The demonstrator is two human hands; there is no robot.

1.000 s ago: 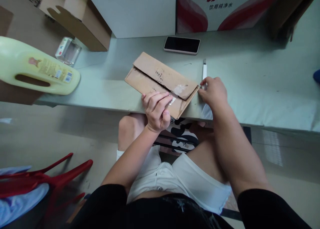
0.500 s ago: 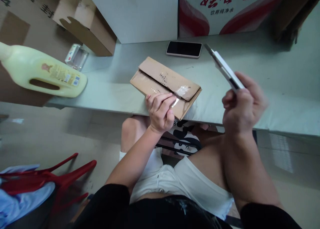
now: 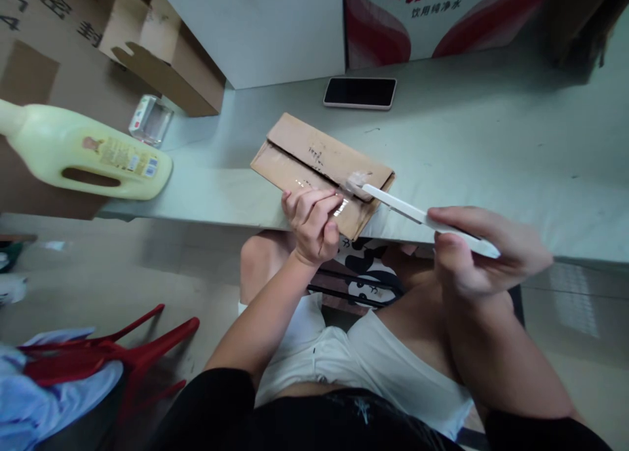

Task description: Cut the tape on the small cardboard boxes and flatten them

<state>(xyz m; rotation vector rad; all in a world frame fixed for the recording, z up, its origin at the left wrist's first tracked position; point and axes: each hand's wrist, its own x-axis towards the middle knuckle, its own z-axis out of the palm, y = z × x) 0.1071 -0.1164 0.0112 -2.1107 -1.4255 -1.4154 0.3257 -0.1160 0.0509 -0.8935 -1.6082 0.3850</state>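
Observation:
A flat brown cardboard box (image 3: 299, 162) lies slanted at the table's front edge, a flap along its top and clear tape across the seam. My left hand (image 3: 313, 225) grips its near edge, fingers curled over the top and thumb bent at the side. In my right hand (image 3: 486, 248) is a white utility knife (image 3: 403, 207), pinched between thumb and fingers. Its tip points left and down at the taped part of the flap; whether the blade cuts into the tape I cannot tell.
Behind the box lies a phone (image 3: 360, 93). A yellow bottle (image 3: 93, 151), a clear plastic case (image 3: 151, 120) and an open carton (image 3: 181, 64) are on the left. Large boxes (image 3: 275, 31) line the back. A red stool (image 3: 132, 352) stands on the floor, lower left.
My right hand has tilted the knife from pointing up and away to pointing left, bringing its tip down to the box's tape. The left hand keeps its grip on the box.

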